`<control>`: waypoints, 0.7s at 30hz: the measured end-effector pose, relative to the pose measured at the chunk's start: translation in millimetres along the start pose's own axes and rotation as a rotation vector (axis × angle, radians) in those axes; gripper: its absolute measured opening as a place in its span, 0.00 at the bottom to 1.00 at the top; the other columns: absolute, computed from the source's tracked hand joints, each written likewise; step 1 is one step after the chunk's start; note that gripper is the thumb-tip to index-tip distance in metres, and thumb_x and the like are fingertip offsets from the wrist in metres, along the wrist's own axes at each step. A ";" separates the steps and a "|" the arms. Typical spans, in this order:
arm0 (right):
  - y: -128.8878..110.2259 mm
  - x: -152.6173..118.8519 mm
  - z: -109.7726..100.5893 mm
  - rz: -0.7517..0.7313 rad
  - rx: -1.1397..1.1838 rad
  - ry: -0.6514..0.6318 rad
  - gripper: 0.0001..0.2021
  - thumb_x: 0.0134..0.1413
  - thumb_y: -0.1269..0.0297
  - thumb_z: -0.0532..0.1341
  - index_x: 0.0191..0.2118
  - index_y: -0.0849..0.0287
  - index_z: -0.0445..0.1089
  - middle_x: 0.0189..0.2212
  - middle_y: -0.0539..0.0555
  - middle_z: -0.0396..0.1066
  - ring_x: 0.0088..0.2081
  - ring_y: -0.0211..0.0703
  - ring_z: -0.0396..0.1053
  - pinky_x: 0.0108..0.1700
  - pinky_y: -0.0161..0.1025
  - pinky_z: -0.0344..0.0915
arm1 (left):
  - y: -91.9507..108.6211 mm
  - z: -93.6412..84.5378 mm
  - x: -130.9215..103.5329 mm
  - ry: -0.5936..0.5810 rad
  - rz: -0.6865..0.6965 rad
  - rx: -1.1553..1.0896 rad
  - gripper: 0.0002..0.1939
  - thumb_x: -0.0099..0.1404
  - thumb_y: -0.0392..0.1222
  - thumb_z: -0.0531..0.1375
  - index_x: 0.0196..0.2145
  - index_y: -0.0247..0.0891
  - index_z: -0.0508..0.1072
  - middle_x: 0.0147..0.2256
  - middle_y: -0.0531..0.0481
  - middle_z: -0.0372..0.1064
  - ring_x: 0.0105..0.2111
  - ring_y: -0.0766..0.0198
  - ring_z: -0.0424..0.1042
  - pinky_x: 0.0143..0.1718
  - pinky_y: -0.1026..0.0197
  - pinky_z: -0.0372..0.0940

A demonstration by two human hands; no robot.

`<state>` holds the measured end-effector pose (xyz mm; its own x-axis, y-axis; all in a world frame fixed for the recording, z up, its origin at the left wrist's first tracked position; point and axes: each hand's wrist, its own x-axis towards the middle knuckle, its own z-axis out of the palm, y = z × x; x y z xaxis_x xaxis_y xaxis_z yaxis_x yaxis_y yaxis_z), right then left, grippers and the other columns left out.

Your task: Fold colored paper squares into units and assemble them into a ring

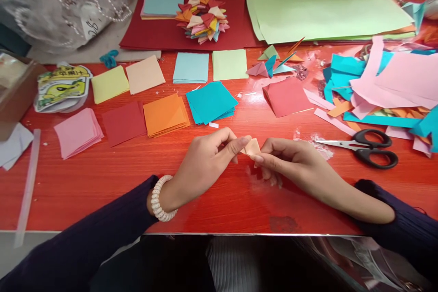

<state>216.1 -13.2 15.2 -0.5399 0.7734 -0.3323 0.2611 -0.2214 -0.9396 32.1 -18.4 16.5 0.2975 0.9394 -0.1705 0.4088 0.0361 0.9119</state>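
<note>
The left hand (201,164), with a coiled bracelet (159,198) at the wrist, pinches one end of a small folded peach paper (252,147) between thumb and fingers. The right hand (301,159) grips the opposite end in the same manner, thumb toward the wearer. The piece is held between the two hands, above the red table (119,182), near its front edge. Which fold is being pressed cannot be determined. Beyond the hands lie stacks of square paper in two rough rows: in the nearer, a pink stack (78,133), a dark red stack (123,123), an orange stack (165,115) and a teal stack (211,102); in the farther, a yellow stack (110,84), a peach stack (145,74), a light blue stack (190,67) and a pale green stack (229,65). Scissors (357,147) with black handles lie to the right, blades pointing left, just beside a heap of paper offcuts (407,77). Farther back, a multicoloured folded-paper ring (207,20) rests on large red sheets (150,34).
</note>
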 end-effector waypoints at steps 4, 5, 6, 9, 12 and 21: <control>1.4 -0.1 1.5 -0.080 -0.168 -0.015 0.15 0.56 0.54 0.55 0.25 0.60 0.63 0.19 0.48 0.64 0.20 0.32 0.61 0.23 0.31 0.57 | -1.5 1.1 -0.8 -0.064 0.069 -0.055 0.12 0.65 0.47 0.53 0.29 0.37 0.65 0.28 0.54 0.68 0.26 0.70 0.64 0.28 0.66 0.58; 1.7 -0.1 2.1 -0.100 -0.220 -0.017 0.15 0.56 0.54 0.55 0.26 0.60 0.63 0.18 0.47 0.63 0.20 0.31 0.60 0.23 0.31 0.56 | -1.6 0.9 -1.0 -0.065 0.083 -0.046 0.12 0.65 0.46 0.53 0.29 0.37 0.64 0.27 0.54 0.67 0.26 0.70 0.63 0.28 0.66 0.58; 2.1 -0.1 2.6 -0.117 -0.269 -0.020 0.15 0.57 0.55 0.54 0.26 0.60 0.63 0.18 0.47 0.62 0.20 0.31 0.58 0.23 0.31 0.55 | -1.3 0.3 -1.1 -0.065 0.096 -0.031 0.12 0.66 0.45 0.53 0.28 0.37 0.64 0.26 0.54 0.65 0.26 0.70 0.62 0.28 0.66 0.57; 3.4 -0.5 2.6 -0.164 -0.357 -0.036 0.14 0.58 0.57 0.53 0.25 0.60 0.61 0.17 0.45 0.59 0.19 0.30 0.53 0.22 0.31 0.51 | 1.1 -2.8 -1.0 -0.131 0.124 0.025 0.11 0.66 0.41 0.51 0.27 0.36 0.62 0.25 0.55 0.62 0.25 0.70 0.59 0.27 0.66 0.55; 3.4 -0.7 -0.8 -0.171 -0.335 -0.099 0.14 0.57 0.57 0.54 0.25 0.59 0.60 0.19 0.45 0.58 0.21 0.30 0.53 0.23 0.30 0.51 | 4.0 -6.1 -1.1 -0.239 0.186 0.070 0.10 0.66 0.40 0.51 0.27 0.36 0.63 0.25 0.55 0.60 0.24 0.71 0.58 0.26 0.67 0.54; -2.9 -3.1 -1.2 -0.190 -0.280 -0.185 0.15 0.57 0.55 0.53 0.25 0.60 0.60 0.20 0.45 0.57 0.22 0.30 0.53 0.24 0.31 0.52 | 1.2 -4.1 -5.4 -0.172 0.282 0.063 0.13 0.65 0.41 0.52 0.24 0.35 0.65 0.21 0.56 0.59 0.22 0.72 0.57 0.24 0.67 0.53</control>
<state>218.0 -14.2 19.1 -0.7286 0.6588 -0.1872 0.3365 0.1062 -0.9357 27.5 -22.0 20.1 0.5456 0.8378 0.0197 0.3408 -0.2433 0.9081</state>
